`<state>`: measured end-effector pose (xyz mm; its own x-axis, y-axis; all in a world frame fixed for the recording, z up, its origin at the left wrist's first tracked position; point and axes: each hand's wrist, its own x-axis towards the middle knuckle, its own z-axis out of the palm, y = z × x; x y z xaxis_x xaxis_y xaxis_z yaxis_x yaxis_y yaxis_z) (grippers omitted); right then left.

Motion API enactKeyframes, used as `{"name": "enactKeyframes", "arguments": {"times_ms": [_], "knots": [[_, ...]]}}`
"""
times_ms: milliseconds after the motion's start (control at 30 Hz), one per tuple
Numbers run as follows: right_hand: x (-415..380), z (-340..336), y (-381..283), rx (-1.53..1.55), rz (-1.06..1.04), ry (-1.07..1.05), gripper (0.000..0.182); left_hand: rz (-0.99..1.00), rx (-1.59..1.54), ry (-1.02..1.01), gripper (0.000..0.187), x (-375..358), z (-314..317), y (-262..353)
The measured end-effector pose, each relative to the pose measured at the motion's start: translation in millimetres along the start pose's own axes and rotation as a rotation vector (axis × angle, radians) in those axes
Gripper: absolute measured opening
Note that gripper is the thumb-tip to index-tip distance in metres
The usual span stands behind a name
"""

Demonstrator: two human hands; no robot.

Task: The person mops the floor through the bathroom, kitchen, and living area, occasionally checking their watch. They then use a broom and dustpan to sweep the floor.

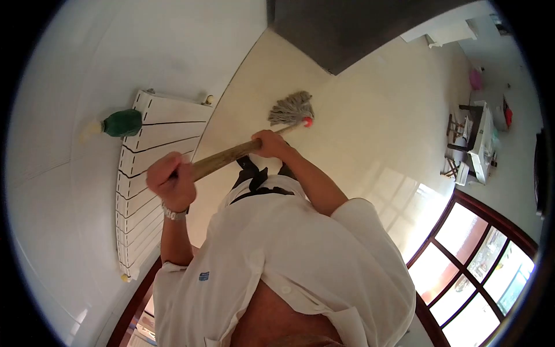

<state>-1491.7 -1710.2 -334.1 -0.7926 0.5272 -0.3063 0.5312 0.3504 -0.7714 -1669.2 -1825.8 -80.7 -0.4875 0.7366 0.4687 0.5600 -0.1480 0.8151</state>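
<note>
A wooden-handled mop (226, 160) slants across the front of my body. My left hand (171, 180), with a watch on the wrist, is closed round the upper end of the handle. Lower on the same handle, my right hand (270, 143) is wrapped round the wood. Past that hand the handle runs to a red collar (308, 122) and a grey string mop head (292, 108), which rests on the pale floor (370, 115).
At left, a white radiator (153, 173) is mounted on the wall, with a green bottle-like object (122, 123) by its top. A dark block-like piece (347, 29) stands ahead. To the right are a table (477, 141), stools (457, 168) and a wood-framed glass door (471, 266).
</note>
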Motion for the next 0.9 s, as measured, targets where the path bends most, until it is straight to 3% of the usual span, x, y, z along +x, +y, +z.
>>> {"name": "enactKeyframes", "arguments": {"times_ms": [167, 333, 400, 500, 600, 667, 733, 900], "knots": [[-88, -12, 60, 0.062, 0.252, 0.216, 0.028, 0.279, -0.024, -0.279, 0.011, -11, 77, 8], [-178, -11, 122, 0.047, 0.368, 0.414, 0.025, 0.275, -0.331, -0.479, 0.013, -50, 166, 19], [-199, -7, 132, 0.057, 0.415, 0.518, 0.021, -0.104, -0.702, -0.607, 0.016, -72, 192, 20], [-219, 10, 145, 0.095, 0.526, 0.597, 0.016, -0.166, -0.959, -0.876, 0.022, -90, 210, 6], [-212, 22, 151, 0.071, 0.484, 0.675, 0.019, -0.272, -0.876, -0.972, 0.027, -83, 201, 6], [-191, 32, 154, 0.067, 0.502, 0.654, 0.024, -0.005, -0.797, -0.795, 0.031, -77, 195, -7], [-170, 20, 118, 0.002, 0.472, 0.705, 0.021, -0.112, -0.843, -0.711, 0.036, -63, 174, -19], [-95, 12, 68, -0.017, 0.408, 0.427, 0.027, -0.252, -0.969, -0.549, 0.037, -25, 104, -25]]}}
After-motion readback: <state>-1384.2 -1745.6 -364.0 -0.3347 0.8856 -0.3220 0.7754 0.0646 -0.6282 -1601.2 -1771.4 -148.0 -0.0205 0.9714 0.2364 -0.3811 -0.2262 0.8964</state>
